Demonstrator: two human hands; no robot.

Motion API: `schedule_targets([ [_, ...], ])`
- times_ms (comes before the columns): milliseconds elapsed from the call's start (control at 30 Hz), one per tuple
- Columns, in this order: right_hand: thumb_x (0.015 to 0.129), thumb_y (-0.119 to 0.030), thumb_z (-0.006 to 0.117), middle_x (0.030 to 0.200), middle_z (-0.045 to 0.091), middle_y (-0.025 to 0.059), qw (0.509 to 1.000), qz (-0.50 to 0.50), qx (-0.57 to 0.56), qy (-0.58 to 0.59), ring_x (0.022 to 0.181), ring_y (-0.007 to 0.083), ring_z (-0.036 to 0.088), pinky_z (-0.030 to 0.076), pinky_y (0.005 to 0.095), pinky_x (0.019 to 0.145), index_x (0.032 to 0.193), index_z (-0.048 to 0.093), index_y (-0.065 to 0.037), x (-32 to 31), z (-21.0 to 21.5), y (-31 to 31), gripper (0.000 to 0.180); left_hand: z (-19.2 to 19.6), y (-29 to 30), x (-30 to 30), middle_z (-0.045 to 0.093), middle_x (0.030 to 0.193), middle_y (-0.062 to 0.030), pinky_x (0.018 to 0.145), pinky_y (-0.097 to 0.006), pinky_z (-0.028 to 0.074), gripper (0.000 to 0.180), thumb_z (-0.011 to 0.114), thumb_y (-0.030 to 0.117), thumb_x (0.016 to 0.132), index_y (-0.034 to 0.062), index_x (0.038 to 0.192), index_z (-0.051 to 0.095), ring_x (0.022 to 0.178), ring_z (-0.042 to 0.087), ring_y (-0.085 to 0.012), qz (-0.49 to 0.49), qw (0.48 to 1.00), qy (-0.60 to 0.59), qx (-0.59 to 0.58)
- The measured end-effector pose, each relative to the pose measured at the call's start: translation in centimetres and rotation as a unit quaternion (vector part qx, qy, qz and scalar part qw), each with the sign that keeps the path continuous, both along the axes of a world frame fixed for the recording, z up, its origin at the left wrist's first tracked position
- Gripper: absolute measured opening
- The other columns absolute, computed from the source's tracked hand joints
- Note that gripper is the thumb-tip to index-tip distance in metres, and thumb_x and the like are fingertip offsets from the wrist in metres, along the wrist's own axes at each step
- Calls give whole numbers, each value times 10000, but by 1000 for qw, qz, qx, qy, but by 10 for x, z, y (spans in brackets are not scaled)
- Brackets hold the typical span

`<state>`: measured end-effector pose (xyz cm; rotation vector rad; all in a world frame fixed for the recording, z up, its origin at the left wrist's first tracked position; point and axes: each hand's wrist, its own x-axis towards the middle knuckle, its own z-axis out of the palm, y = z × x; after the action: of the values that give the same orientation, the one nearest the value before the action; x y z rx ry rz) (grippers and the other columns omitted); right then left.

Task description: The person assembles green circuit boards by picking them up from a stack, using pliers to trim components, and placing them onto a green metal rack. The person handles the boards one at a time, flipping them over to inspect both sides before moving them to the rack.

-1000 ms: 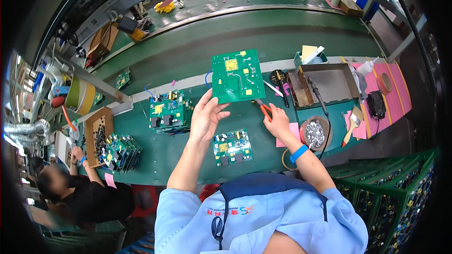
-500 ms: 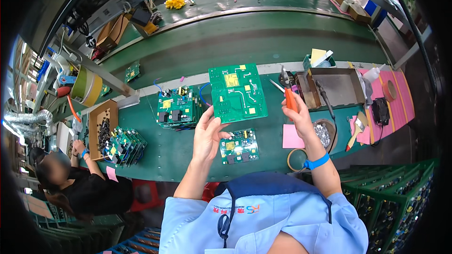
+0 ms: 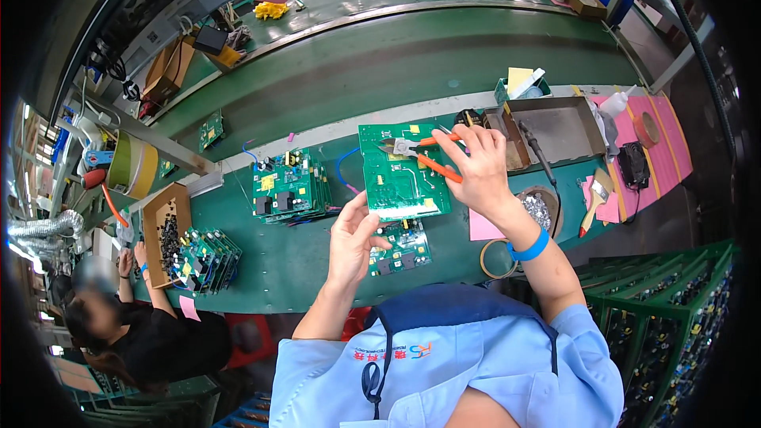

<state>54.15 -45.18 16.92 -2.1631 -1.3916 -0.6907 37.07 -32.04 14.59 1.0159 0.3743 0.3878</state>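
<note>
My left hand [image 3: 353, 242] grips a green circuit board [image 3: 379, 190] by its lower left corner, tilting it with the solder side up. Fingers of my right hand [image 3: 482, 162] wrap round orange-handled cutting pliers [image 3: 438, 166]. Their metal jaws are over the upper part of the board; whether they touch it cannot be made out. Below the held board, a second circuit board [image 3: 403, 260] lies component side up on the bench, partly covered. A stack of circuit boards [image 3: 289, 182] stands to the left, with a blue wire near it.
Farther left are more boards [image 3: 208, 260] and a cardboard box [image 3: 181, 202] of black parts, beside a co-worker [image 3: 162, 325]. On the right lie a soldering iron [image 3: 537, 150], a tray [image 3: 564, 131], a brush [image 3: 596, 200], a tape roll [image 3: 484, 260] and a pink sheet [image 3: 480, 227].
My right hand has brought the pliers left, from beside the board to over its surface. The board has tilted and dropped slightly in my left hand.
</note>
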Motion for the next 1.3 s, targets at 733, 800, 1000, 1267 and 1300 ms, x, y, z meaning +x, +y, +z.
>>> schedule_targets([
  [733, 769, -241, 534, 791, 525, 51, 596, 89, 207, 771, 658, 128, 526, 448, 244, 544, 1076, 420, -53, 23, -33, -15, 377, -14, 1, -3, 525, 991, -132, 453, -211, 495, 395, 478, 60, 785, -4, 1156, 356, 800, 575, -201, 3, 1000, 28, 0],
  [800, 771, -265, 530, 806, 513, 64, 564, 12, 281, 776, 721, 127, 520, 447, 245, 551, 1077, 406, -55, 28, -39, -21, 392, -17, 5, -7, 527, 991, -126, 451, -213, 493, 393, 478, 60, 783, -2, 1153, 361, 803, 574, -200, 2, 1000, 21, -15],
  [1000, 582, -349, 671, 983, 515, 156, 866, -114, -109, 474, 931, 295, 493, 371, 386, 794, 1085, 461, -97, 22, -106, -44, 601, -22, 10, -10, 518, 1012, -125, 451, -225, 499, 382, 456, 53, 790, 3, 1155, 356, 815, 570, -212, -19, 995, -25, -94],
  [1267, 571, -306, 695, 1074, 427, 166, 963, -124, -77, 227, 1038, 300, 384, 287, 434, 856, 1058, 476, -74, -20, -151, -32, 582, -21, 12, -12, 504, 1030, -147, 437, -246, 506, 379, 446, 51, 792, 25, 1160, 356, 851, 555, -263, -18, 991, -56, -123],
  [1300, 687, -316, 620, 1051, 453, 141, 935, -65, -18, 347, 1020, 257, 414, 322, 395, 841, 1079, 457, -75, -17, -155, -28, 488, -21, 12, -11, 500, 1035, -148, 437, -247, 507, 379, 446, 49, 792, 25, 1159, 355, 854, 553, -263, -19, 990, -58, -129],
])
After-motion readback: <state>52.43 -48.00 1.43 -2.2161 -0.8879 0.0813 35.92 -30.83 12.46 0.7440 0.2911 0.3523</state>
